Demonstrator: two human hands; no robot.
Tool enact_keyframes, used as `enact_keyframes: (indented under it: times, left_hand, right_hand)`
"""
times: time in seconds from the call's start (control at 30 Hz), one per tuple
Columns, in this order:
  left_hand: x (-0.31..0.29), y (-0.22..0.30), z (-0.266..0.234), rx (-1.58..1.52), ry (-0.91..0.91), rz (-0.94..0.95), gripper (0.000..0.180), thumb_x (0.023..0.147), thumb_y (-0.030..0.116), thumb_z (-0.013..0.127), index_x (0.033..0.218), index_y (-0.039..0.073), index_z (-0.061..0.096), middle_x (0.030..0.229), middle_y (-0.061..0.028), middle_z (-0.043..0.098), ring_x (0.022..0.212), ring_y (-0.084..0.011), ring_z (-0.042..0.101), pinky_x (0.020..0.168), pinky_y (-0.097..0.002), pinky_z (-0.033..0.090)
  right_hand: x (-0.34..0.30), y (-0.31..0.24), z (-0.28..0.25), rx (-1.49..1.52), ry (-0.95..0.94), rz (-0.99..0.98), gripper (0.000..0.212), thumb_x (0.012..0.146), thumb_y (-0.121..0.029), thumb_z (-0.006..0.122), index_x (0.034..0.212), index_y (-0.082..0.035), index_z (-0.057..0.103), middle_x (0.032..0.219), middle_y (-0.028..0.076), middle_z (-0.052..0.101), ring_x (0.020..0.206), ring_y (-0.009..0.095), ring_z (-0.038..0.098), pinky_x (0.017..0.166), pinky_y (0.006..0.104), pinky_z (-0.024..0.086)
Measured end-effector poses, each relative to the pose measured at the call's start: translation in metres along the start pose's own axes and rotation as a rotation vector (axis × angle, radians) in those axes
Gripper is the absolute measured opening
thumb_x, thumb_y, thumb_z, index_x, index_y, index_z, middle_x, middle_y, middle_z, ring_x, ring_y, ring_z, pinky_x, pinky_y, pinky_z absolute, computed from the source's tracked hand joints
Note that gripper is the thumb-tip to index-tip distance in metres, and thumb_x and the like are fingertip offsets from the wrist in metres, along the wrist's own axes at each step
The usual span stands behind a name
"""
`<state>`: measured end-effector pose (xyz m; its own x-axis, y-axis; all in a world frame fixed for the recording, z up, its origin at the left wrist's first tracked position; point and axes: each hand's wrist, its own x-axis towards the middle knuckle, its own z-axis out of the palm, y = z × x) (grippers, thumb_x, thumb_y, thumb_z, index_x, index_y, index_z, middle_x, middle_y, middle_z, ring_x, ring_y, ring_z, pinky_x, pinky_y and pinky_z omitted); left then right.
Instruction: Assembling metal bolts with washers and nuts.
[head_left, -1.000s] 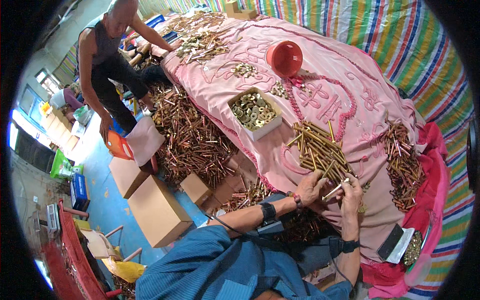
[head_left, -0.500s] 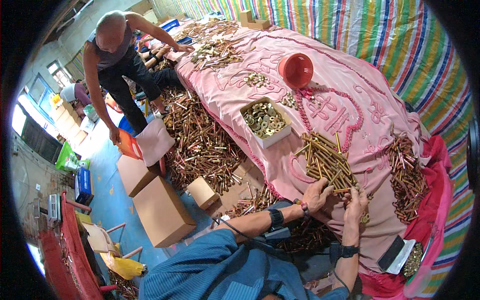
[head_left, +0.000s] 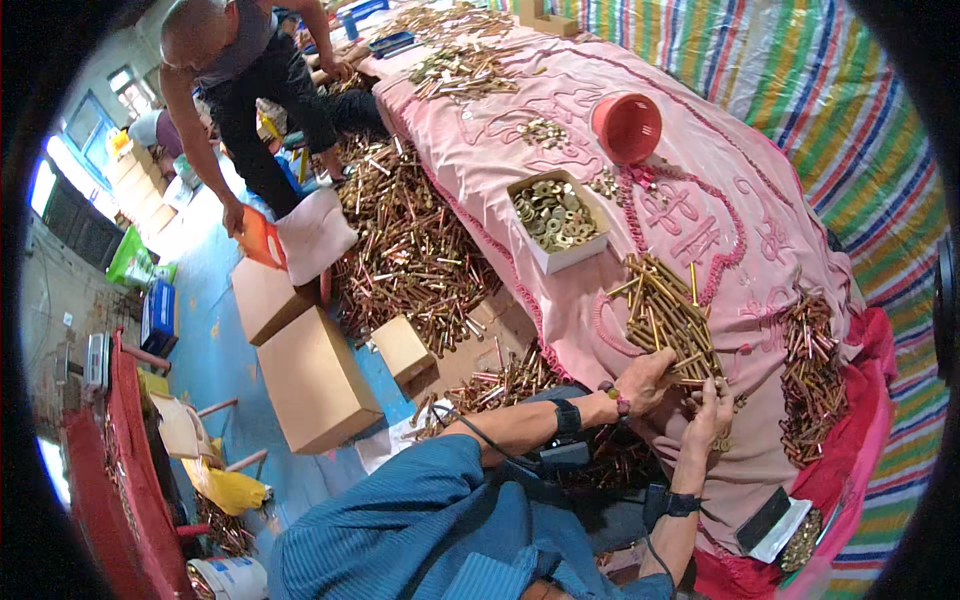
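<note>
My left hand (head_left: pixel 645 382) is closed at the near end of a pile of long brass-coloured bolts (head_left: pixel 665 315) on the pink cloth (head_left: pixel 560 320). A single bolt (head_left: pixel 693 382) lies crosswise from its fingertips toward my right hand (head_left: pixel 708 418). The right fingers are pinched together at that bolt's other end; any small part between them is too small to make out. Below the fingers, partly hidden by my right hand, are small metal pieces. Up and left of the pile, a white box (head_left: pixel 575 258) holds many metal washers (head_left: pixel 555 218).
A red bucket (head_left: pixel 628 130) lies tipped on the cloth. More bolts (head_left: pixel 812 380) are heaped at right, beside a dark flat object (head_left: pixel 765 520). Bolts cover the floor (head_left: pixel 420 250) near cardboard boxes (head_left: pixel 318 385). At left another person (head_left: pixel 250 80) bends over, holding an orange container (head_left: pixel 262 240).
The view has shifted slightly, so the table items sit a little further right and the floor boxes higher. My hands stay together at the bolt. The other person bends lower, one arm drawn in.
</note>
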<state>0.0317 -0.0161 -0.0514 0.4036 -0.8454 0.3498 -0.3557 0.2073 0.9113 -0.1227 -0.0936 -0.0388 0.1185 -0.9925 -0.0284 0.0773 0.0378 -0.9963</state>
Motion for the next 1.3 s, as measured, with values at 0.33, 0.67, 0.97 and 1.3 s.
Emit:
enact_keyframes:
  times: [0.33,0.67,0.97,1.3]
  left_hand:
    - [-0.004,-0.015,0.004,0.052,0.046,0.112,0.018,0.091,0.014,0.070,0.096,0.004,0.056,0.080,-0.0200,0.057,0.079,-0.0444,0.061,0.067,-0.0489,0.048]
    - [-0.001,-0.009,-0.002,0.038,0.015,0.042,0.018,0.090,0.014,0.071,0.092,0.003,0.058,0.079,-0.0198,0.060,0.074,-0.0409,0.063,0.064,-0.0455,0.049]
    - [-0.003,-0.007,-0.001,0.034,0.032,0.041,0.017,0.090,0.015,0.073,0.091,0.004,0.060,0.077,-0.0188,0.062,0.072,-0.0388,0.065,0.062,-0.0439,0.049]
    - [-0.003,-0.010,-0.002,0.066,0.023,0.050,0.015,0.090,0.013,0.072,0.093,0.004,0.059,0.078,-0.0182,0.062,0.073,-0.0387,0.066,0.062,-0.0437,0.050]
  right_hand:
    - [-0.001,-0.001,0.002,-0.038,0.020,-0.005,0.029,0.098,-0.024,0.070,0.114,-0.003,0.059,0.078,0.003,0.061,0.066,0.011,0.058,0.059,0.0242,0.051]
    - [-0.009,0.000,0.006,-0.140,0.030,-0.098,0.036,0.102,-0.024,0.064,0.127,0.000,0.057,0.081,0.004,0.060,0.067,0.010,0.057,0.057,0.0246,0.050]
    - [-0.012,-0.004,0.006,-0.213,-0.018,-0.141,0.044,0.104,-0.026,0.061,0.138,0.001,0.053,0.081,0.002,0.057,0.067,0.009,0.053,0.057,0.0230,0.047]
    - [-0.015,-0.005,0.011,-0.181,-0.006,-0.130,0.044,0.104,-0.029,0.060,0.135,0.002,0.055,0.076,0.002,0.058,0.067,0.010,0.054,0.059,0.0253,0.045]
